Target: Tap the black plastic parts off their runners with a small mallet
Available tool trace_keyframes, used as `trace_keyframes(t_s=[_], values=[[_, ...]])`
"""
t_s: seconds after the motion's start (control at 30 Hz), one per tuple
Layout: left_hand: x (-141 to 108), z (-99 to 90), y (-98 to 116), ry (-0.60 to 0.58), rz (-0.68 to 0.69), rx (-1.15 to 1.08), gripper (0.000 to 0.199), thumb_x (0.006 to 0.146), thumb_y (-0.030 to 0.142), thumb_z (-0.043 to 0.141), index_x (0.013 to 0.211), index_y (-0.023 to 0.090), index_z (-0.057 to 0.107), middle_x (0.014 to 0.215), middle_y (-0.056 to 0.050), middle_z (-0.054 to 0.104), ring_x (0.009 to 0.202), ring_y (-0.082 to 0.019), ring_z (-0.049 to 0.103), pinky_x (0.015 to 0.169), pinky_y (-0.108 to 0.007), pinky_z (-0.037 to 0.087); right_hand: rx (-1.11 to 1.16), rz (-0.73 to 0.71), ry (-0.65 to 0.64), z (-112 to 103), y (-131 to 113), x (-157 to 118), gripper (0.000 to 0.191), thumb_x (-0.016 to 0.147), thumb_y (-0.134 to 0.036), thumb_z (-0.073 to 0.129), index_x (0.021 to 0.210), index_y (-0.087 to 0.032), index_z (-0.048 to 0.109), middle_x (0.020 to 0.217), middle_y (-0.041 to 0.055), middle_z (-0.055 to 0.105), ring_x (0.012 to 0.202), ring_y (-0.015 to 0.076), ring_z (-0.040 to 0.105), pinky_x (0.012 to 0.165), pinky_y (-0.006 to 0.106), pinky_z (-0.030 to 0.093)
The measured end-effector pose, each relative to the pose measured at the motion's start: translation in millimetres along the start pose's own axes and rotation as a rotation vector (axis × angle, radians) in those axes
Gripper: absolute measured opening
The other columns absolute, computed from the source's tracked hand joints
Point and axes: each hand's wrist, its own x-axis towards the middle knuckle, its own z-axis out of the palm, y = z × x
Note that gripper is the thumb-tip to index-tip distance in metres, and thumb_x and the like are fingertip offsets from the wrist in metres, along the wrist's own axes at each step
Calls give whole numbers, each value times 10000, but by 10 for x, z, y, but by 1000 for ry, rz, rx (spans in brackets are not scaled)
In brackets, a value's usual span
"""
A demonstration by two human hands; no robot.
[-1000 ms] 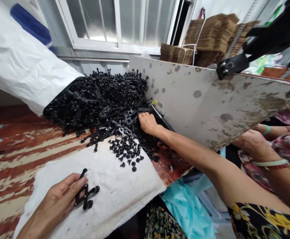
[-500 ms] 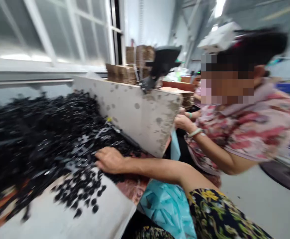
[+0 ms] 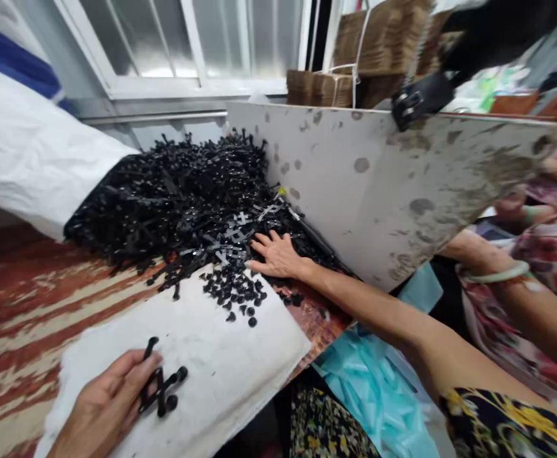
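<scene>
My left hand [image 3: 109, 397], low in the view, pinches a black plastic cross-shaped piece [image 3: 161, 389] with round knobbed ends between thumb and fingers. This piece is just over a white cloth-like sheet [image 3: 197, 394]. Farther off, my right hand [image 3: 278, 256] lies palm down with its fingers spread, at the edge of a heap of black plastic pieces [image 3: 187, 191]. Beside its thumb, small black round caps [image 3: 233, 289] are scattered on the sheet's far corner. Grey cross-shaped pieces [image 3: 235, 235] lie just left of its fingertips.
A stained white board [image 3: 335, 172] stands upright along the heap's right side, with a black clamp [image 3: 419, 102] on its top edge. A white sack [image 3: 44, 146] opens at the left. Turquoise plastic [image 3: 378, 388] hangs below the table. A co-worker's arm [image 3: 507, 280] is at right.
The view has swung left and down. My left hand, out of sight before, now shows with the black cross-shaped piece. My right hand stays at the heap's edge, its fingers now more spread.
</scene>
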Motion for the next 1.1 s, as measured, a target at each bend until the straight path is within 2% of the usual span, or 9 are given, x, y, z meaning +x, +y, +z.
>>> trace_keyframes(t_s=[0.03,0.1,0.27,0.47,0.57,0.63,0.77,0.97,1.1], values=[[8,-2,26,-9,-63,-48,655,432,699,810,847,210,677,636,6,626,598,-143,580,449,-174,450,8,-11,-12,14,4,-19,624,953,-569,395,1420,-161,464,1494,184,424,1317,402,374,987,605,326],[33,17,83,-24,-124,-126,653,361,644,859,806,199,684,667,6,644,595,-122,568,446,-147,434,15,-32,-44,14,29,-125,587,973,-521,383,1448,-178,432,1519,162,401,1366,364,336,1029,575,303],[-43,112,139,0,-41,-175,570,396,601,870,758,196,701,641,18,610,546,-95,509,428,-136,405,5,-50,-114,-34,138,-368,587,964,-447,430,1485,-183,380,1552,156,355,1407,318,305,1080,541,266],[-158,201,127,108,47,-200,600,396,633,854,770,188,706,669,9,633,550,-96,510,447,-141,417,5,-23,-105,32,93,-115,598,945,-456,434,1487,-210,376,1561,152,334,1375,387,312,994,590,338],[-140,195,106,105,65,-187,616,431,654,833,794,175,697,579,27,556,510,-91,477,414,-142,369,12,-28,-91,43,55,-56,534,957,-433,413,1446,-218,433,1530,143,386,1316,365,377,961,556,371],[-126,184,88,92,66,-194,608,456,653,825,800,172,689,546,39,516,496,-85,462,414,-139,351,17,-48,-90,28,49,-95,483,963,-417,412,1397,-219,490,1488,132,443,1262,331,431,956,513,378],[-118,168,65,54,60,-226,592,483,639,824,814,171,672,596,34,545,509,-74,459,430,-132,349,15,-61,-86,-3,72,-187,371,937,-355,484,1258,-211,601,1367,117,549,1159,293,503,915,423,402],[-56,113,21,16,83,-226,578,508,638,812,805,164,668,591,36,536,489,-73,444,421,-144,336,12,22,-7,-31,129,-58,253,945,-275,463,1038,-146,660,1035,133,634,881,235,591,702,307,422],[13,59,-15,-75,28,-249,576,475,604,847,786,154,669,591,28,568,461,-64,429,400,-149,317,55,47,101,-143,-117,25,283,980,-210,356,966,-146,631,936,87,632,824,184,575,727,281,422]])
